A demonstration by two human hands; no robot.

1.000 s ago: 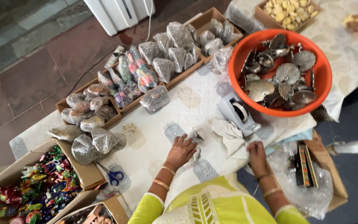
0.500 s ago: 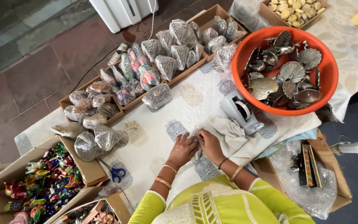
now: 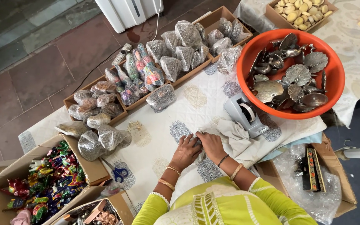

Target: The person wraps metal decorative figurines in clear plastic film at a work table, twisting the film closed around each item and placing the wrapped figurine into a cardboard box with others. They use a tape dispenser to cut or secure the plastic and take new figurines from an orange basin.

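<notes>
1. I see my left hand (image 3: 185,151) and my right hand (image 3: 210,144) side by side, touching, both resting on the near edge of a crumpled grey cloth (image 3: 234,134) that lies on the surface (image 3: 155,133).
2. The fingers of both hands are curled down onto the cloth. They seem to pinch something small between them, but I cannot tell what it is.
3. Just beyond the cloth stands a grey tape dispenser (image 3: 243,112), touching its far side.
4. To the right of that sits an orange tub (image 3: 332,68) full of shell-shaped metal dishes (image 3: 297,75).
5. Along the far edge, cardboard trays (image 3: 119,118) hold plastic-wrapped bundles (image 3: 171,66). One bundle (image 3: 161,96) lies loose on the surface.
6. To my left, blue scissors (image 3: 116,173) lie near a box of colourful figures (image 3: 42,187).
</notes>
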